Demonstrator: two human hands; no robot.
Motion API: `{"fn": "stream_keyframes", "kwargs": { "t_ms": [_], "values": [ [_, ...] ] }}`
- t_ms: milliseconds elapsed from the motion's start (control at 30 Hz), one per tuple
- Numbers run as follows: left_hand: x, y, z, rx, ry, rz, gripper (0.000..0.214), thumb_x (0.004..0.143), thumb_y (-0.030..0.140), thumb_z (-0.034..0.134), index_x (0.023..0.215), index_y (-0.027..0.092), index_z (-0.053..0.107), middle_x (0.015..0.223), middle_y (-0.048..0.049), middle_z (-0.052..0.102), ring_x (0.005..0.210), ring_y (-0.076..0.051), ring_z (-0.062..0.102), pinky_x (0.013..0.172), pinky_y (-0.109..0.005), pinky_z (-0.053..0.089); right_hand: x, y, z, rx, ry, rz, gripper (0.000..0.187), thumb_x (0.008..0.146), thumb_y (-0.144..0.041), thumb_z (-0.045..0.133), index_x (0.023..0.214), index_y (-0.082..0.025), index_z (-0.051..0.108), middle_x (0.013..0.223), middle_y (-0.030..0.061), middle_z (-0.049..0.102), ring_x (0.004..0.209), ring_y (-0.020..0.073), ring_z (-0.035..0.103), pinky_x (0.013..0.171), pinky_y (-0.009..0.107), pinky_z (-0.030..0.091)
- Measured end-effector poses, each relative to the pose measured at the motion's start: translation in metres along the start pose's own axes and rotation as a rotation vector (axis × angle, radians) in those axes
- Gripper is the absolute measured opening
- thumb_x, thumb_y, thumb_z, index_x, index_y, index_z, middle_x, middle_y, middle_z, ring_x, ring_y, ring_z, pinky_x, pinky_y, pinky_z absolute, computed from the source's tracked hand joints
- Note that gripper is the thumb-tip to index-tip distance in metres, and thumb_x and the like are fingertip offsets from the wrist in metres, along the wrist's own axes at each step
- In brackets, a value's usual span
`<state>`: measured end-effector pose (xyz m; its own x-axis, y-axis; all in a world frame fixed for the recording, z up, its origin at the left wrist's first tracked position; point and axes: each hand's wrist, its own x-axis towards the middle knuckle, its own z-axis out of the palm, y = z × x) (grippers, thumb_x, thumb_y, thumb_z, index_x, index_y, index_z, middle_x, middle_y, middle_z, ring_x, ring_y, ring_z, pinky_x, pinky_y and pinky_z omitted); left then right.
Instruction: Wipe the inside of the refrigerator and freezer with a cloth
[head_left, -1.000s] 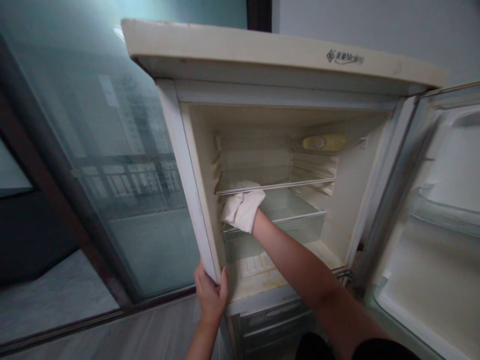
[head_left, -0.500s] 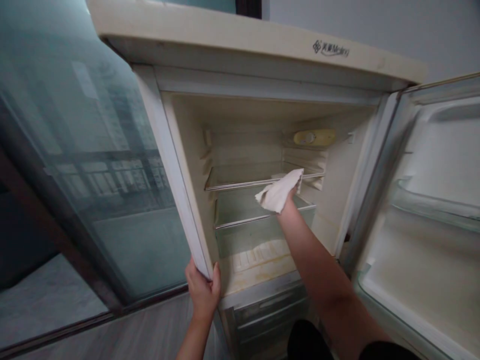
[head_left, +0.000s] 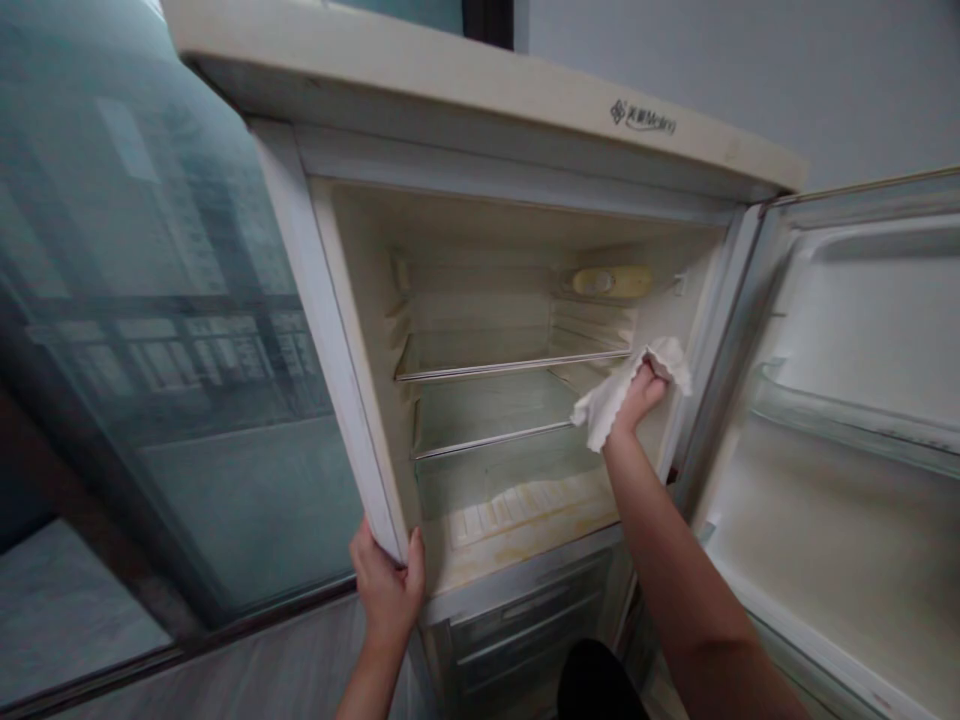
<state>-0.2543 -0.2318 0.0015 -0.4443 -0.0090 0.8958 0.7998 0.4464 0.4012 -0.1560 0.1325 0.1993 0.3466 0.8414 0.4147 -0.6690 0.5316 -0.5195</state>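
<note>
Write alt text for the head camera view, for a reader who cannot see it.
A person's right hand presses a white cloth against the right inner wall of an open fridge, beside the end of the upper glass shelf. The left hand grips the fridge's lower left front edge; the fridge door stands open at the right.

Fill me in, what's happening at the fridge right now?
A person stands at an open fridge. Their right hand presses a white cloth against the right inner wall, at the end of the upper shelf. Their left hand grips the fridge's left front edge. The door is swung open to the right, and yellowish stains show on the compartment floor.
</note>
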Motion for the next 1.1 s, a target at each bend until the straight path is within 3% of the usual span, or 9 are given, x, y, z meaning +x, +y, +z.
{"fn": "stream_keyframes", "kwargs": {
  "t_ms": [100,233,433,633,700,767,933,1033,1100],
  "values": [
    [0.001,0.001,0.000,-0.005,0.006,-0.017,0.070,0.090,0.044,0.060,0.145,0.006,0.037,0.122,-0.0204,0.056,0.112,-0.032,0.054,0.095,-0.046,0.047,0.026,-0.008,0.018,-0.229,-0.134,-0.219,0.013,0.084,-0.031,0.047,0.079,-0.021,0.053,0.079,0.0014,0.055,0.085,0.0179,0.055,0.094,0.039,0.047],
    [0.000,0.002,0.002,-0.007,0.026,-0.014,0.070,0.090,0.044,0.059,0.145,0.006,0.037,0.122,-0.0211,0.055,0.114,-0.033,0.054,0.096,-0.047,0.047,0.020,0.009,0.036,-0.729,-0.533,-0.460,0.020,0.086,-0.022,0.040,0.072,-0.019,0.055,0.075,0.0046,0.056,0.087,0.0209,0.056,0.105,0.049,0.040],
    [-0.003,0.004,0.002,-0.029,0.037,-0.030,0.066,0.091,0.038,0.061,0.145,0.010,0.037,0.125,-0.0195,0.055,0.116,-0.030,0.054,0.097,-0.044,0.047,-0.087,0.004,0.046,-0.878,-0.902,-0.739,0.028,0.093,-0.023,0.041,0.097,-0.014,0.068,0.106,0.0135,0.066,0.111,0.0264,0.052,0.121,0.049,0.018],
    [-0.004,0.003,0.002,-0.016,0.048,-0.013,0.065,0.091,0.034,0.062,0.146,0.012,0.036,0.126,-0.0182,0.054,0.117,-0.029,0.054,0.098,-0.043,0.047,-0.183,-0.036,0.090,-0.636,-1.285,-0.798,0.035,0.096,-0.021,0.043,0.124,-0.017,0.063,0.120,0.0120,0.065,0.119,0.0271,0.051,0.121,0.048,0.022],
    [-0.005,0.003,0.001,-0.016,0.045,-0.005,0.066,0.091,0.032,0.062,0.148,0.012,0.035,0.125,-0.0177,0.054,0.115,-0.028,0.054,0.097,-0.042,0.047,-0.208,-0.044,0.099,-0.531,-1.292,-0.687,0.037,0.096,-0.018,0.039,0.124,-0.017,0.063,0.123,0.0113,0.065,0.123,0.0258,0.051,0.122,0.046,0.022],
    [-0.005,0.004,0.001,-0.030,0.034,-0.019,0.067,0.091,0.032,0.062,0.148,0.013,0.034,0.125,-0.0170,0.054,0.115,-0.028,0.054,0.097,-0.041,0.047,-0.235,-0.050,0.096,-0.403,-1.215,-0.466,0.041,0.095,-0.015,0.033,0.126,-0.016,0.061,0.126,0.0113,0.064,0.127,0.0233,0.051,0.124,0.043,0.020],
    [-0.006,0.004,0.000,-0.057,0.035,-0.031,0.065,0.091,0.032,0.061,0.148,0.015,0.035,0.124,-0.0155,0.054,0.114,-0.028,0.055,0.096,-0.040,0.047,-0.295,-0.050,0.054,-0.021,-1.087,0.257,0.048,0.094,-0.034,0.035,0.136,-0.019,0.053,0.135,0.0088,0.061,0.134,0.0182,0.049,0.118,0.032,0.034],
    [-0.006,0.003,0.001,-0.060,0.051,-0.035,0.065,0.090,0.032,0.062,0.147,0.015,0.036,0.124,-0.0153,0.054,0.115,-0.028,0.054,0.097,-0.040,0.046,-0.298,-0.038,0.046,-0.014,-1.155,0.553,0.042,0.089,-0.041,0.040,0.119,-0.022,0.062,0.120,0.0076,0.067,0.128,0.0210,0.053,0.116,0.035,0.037],
    [-0.007,0.004,0.002,-0.059,0.061,-0.057,0.065,0.090,0.032,0.063,0.147,0.015,0.037,0.125,-0.0155,0.054,0.117,-0.028,0.054,0.099,-0.041,0.045,-0.287,-0.028,0.057,-0.072,-1.201,0.708,0.035,0.087,-0.039,0.042,0.110,-0.023,0.062,0.107,0.0061,0.069,0.124,0.0223,0.055,0.114,0.040,0.038]
  ]
}}
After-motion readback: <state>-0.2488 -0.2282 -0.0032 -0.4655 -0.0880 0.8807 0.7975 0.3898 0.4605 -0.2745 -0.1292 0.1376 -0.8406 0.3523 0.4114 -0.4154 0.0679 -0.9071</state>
